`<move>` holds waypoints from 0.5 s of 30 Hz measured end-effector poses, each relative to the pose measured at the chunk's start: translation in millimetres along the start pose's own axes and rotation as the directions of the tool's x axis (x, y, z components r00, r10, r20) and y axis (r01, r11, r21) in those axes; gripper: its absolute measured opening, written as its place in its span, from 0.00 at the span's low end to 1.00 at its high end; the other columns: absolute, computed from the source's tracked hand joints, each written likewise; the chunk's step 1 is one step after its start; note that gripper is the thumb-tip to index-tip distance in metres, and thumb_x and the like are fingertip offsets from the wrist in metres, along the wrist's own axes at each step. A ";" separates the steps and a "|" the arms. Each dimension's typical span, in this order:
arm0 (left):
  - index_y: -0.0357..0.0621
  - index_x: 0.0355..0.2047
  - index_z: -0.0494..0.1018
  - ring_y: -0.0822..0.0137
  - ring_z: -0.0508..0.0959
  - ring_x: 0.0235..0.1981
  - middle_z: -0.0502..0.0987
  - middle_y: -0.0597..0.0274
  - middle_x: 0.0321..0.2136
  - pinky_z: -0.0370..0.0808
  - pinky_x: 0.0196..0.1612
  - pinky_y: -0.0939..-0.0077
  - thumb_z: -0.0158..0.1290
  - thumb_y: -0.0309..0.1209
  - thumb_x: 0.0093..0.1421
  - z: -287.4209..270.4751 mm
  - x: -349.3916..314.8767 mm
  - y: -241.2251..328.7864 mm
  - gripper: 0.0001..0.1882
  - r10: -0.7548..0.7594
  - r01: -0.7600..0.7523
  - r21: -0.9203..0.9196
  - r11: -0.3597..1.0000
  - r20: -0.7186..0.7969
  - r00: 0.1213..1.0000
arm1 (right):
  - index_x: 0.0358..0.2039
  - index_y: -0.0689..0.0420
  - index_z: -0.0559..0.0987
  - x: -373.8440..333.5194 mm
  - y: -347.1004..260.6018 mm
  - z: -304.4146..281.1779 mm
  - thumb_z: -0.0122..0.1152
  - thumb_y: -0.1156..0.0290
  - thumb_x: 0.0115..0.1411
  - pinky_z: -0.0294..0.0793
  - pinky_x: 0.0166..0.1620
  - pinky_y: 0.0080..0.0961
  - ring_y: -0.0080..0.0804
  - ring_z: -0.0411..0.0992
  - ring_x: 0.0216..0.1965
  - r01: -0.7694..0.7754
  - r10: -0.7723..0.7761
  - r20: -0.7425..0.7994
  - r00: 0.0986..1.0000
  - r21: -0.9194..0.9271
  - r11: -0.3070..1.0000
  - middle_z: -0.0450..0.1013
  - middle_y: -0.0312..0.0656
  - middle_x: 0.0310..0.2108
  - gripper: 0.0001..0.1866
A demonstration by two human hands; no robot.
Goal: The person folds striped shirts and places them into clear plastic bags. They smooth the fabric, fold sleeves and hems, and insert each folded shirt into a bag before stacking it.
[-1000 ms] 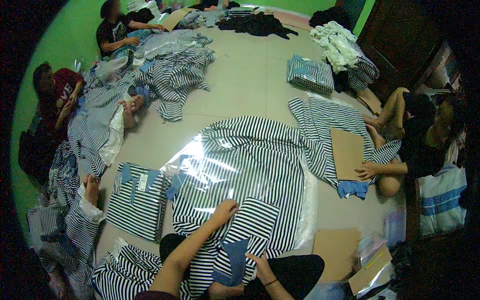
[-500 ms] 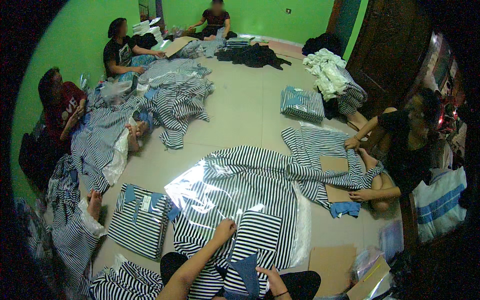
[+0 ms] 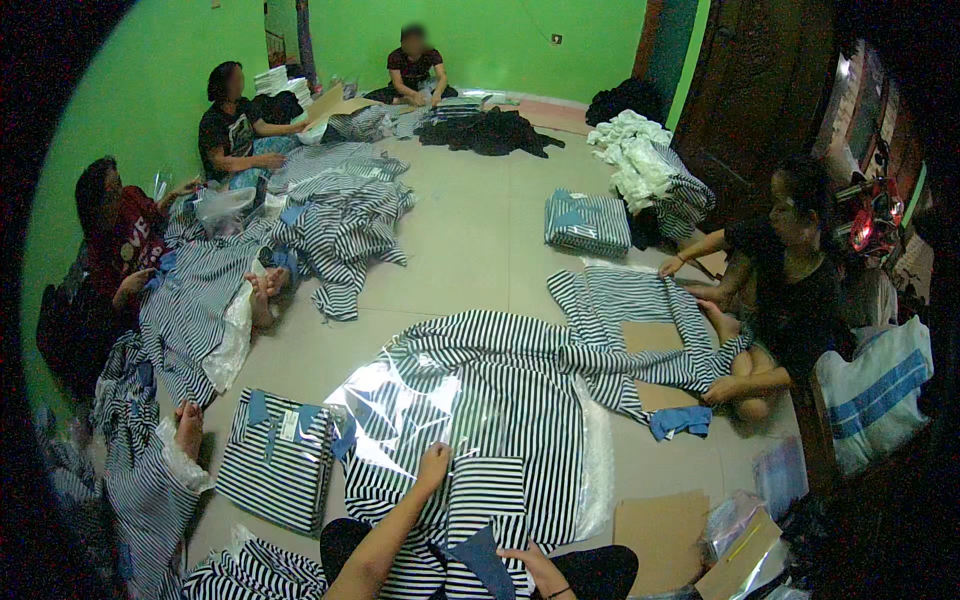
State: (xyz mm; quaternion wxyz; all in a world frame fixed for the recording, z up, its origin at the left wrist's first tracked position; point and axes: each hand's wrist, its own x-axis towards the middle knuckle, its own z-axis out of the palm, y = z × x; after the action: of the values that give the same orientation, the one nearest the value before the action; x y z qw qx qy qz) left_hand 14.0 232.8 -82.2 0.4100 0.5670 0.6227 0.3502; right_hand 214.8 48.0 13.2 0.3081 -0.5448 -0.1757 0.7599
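Note:
A folded black-and-white striped shirt [image 3: 487, 505] with a blue collar [image 3: 483, 560] lies in front of me, over my lap. My right hand [image 3: 540, 570] grips its lower right side near the collar, the thumb on top. My left hand [image 3: 434, 468] is closed at the near edge of a shiny clear plastic bag [image 3: 385, 405], beside the shirt's far end. Under the bag spreads a large unfolded striped garment [image 3: 530, 380]. Glare hides how far the bag reaches over the folded shirt.
On my left stands a stack of folded, bagged striped shirts [image 3: 272, 470]. Brown cardboard [image 3: 655, 540] lies at the right. A co-worker [image 3: 790, 290] on the right folds a striped shirt [image 3: 640, 310] around cardboard. Other people sit at the left and far side among garment heaps [image 3: 345, 220].
My view has shifted slightly. My left hand and the folded shirt have come a little to the left. The right co-worker's hands have moved along their shirt; the far co-worker's hands have come together.

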 end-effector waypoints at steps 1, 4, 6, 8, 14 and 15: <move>0.35 0.26 0.69 0.55 0.71 0.27 0.71 0.47 0.24 0.67 0.32 0.70 0.42 0.34 0.51 0.1 -0.7 6.5 0.12 0.012 -0.009 0.047 0.999 -0.064 0.998 | 0.54 0.60 0.43 1.4 2.1 1.1 0.61 0.69 0.40 0.59 0.49 0.31 0.34 0.57 0.48 -0.026 0.025 0.012 1.000 0.067 0.997 0.55 0.44 0.50 0.46; 0.35 0.25 0.69 0.58 0.72 0.25 0.71 0.49 0.22 0.67 0.30 0.71 0.45 0.32 0.49 -6.2 -11.6 25.3 0.10 0.062 -0.072 0.127 0.989 0.080 0.995 | 0.52 0.65 0.47 11.0 -3.9 -9.3 0.66 0.70 0.32 0.56 0.50 0.26 0.33 0.59 0.46 -0.087 0.091 0.031 0.995 -0.111 0.990 0.59 0.46 0.46 0.49; 0.35 0.24 0.69 0.59 0.71 0.24 0.71 0.51 0.21 0.67 0.29 0.72 0.48 0.32 0.48 -10.1 -17.7 37.8 0.10 0.080 -0.096 0.109 0.989 0.146 0.986 | 0.52 0.65 0.46 21.1 -5.1 -7.8 0.66 0.68 0.32 0.54 0.51 0.27 0.33 0.58 0.47 -0.258 0.228 -0.142 0.963 -0.257 0.931 0.56 0.47 0.49 0.50; 0.36 0.24 0.70 0.58 0.71 0.24 0.71 0.52 0.22 0.66 0.30 0.71 0.48 0.32 0.48 -16.1 -29.0 48.0 0.10 0.195 -0.200 0.096 0.975 0.055 0.979 | 0.51 0.66 0.48 12.6 -9.8 -17.9 0.66 0.66 0.33 0.53 0.51 0.27 0.33 0.57 0.48 -0.189 0.197 0.227 0.954 -0.053 0.980 0.56 0.47 0.49 0.48; 0.38 0.24 0.71 0.59 0.69 0.29 0.70 0.56 0.23 0.65 0.34 0.69 0.49 0.31 0.48 -47.4 -53.8 75.2 0.08 0.364 -0.383 0.165 0.909 0.136 0.921 | 0.50 0.67 0.50 18.2 6.7 -32.4 0.63 0.67 0.37 0.53 0.51 0.25 0.30 0.59 0.46 -0.233 0.244 0.064 0.968 -0.151 0.961 0.60 0.44 0.46 0.43; 0.39 0.24 0.71 0.60 0.69 0.30 0.70 0.56 0.23 0.65 0.34 0.70 0.49 0.31 0.47 -51.2 -57.2 79.2 0.08 0.373 -0.394 0.196 0.898 0.138 0.918 | 0.51 0.67 0.50 25.8 16.4 -36.8 0.63 0.67 0.36 0.53 0.51 0.25 0.30 0.59 0.46 -0.180 0.203 0.078 0.976 -0.235 0.955 0.60 0.44 0.46 0.44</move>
State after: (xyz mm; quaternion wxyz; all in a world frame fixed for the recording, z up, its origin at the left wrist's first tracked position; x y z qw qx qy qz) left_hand 2.0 186.3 17.1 0.2974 0.7366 0.5130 0.3252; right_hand 239.1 50.2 -27.9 0.1595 -0.5514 -0.2227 0.7880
